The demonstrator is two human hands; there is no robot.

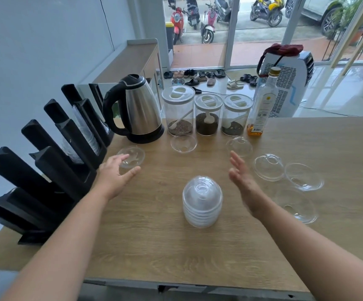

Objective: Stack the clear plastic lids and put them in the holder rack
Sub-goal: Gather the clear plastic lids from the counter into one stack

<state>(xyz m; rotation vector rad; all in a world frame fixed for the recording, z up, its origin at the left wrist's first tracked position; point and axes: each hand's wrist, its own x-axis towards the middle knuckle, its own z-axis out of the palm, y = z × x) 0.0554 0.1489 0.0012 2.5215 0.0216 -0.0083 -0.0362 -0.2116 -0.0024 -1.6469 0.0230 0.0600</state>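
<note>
A stack of clear dome lids (202, 202) stands in the middle of the wooden table (176, 253). Loose clear lids lie around it: one at the left (134, 156), one behind near the jars (183, 143), one farther right (239, 145), and three at the right (268, 167), (304, 177), (299, 210). My left hand (115, 172) is open with fingers spread, just in front of the left lid. My right hand (240, 173) is open and blurred, held edge-on right of the stack, touching nothing. The black holder rack (46, 161) stands at the left, some slots holding clear lids.
A steel kettle (140, 109) stands behind the left lid. Three lidded jars (207, 115) and a glass bottle (262, 105) line the table's back edge. The table's front edge runs just below my forearms.
</note>
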